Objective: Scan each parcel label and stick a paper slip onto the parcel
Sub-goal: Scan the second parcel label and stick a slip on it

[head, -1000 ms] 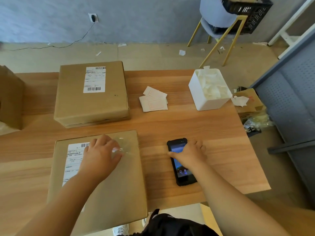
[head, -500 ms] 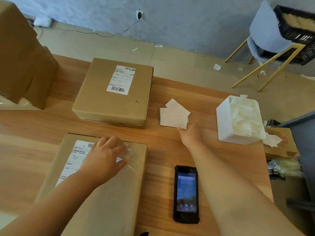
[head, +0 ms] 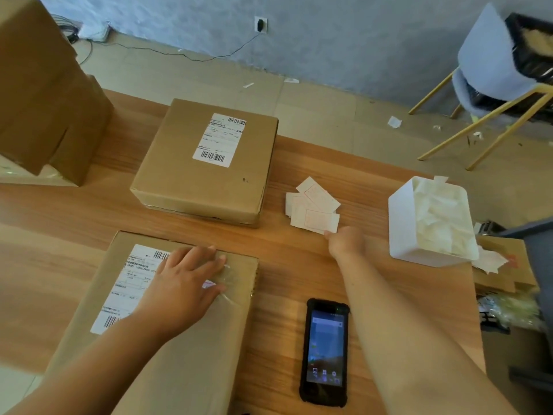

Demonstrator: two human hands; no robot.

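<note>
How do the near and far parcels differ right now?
The near parcel has the left hand flat on it, partly covering the near label. The far parcel is untouched, the far label fully visible. The near parcel shows clear tape; the far parcel none. Both: brown cardboard, white barcode labels.

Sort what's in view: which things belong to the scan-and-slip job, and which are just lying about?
In the job: near parcel under the left hand; far parcel; scanner; paper slips at the right hand.
Lying about: chair; black crate; wall plug; floor scraps.
</note>
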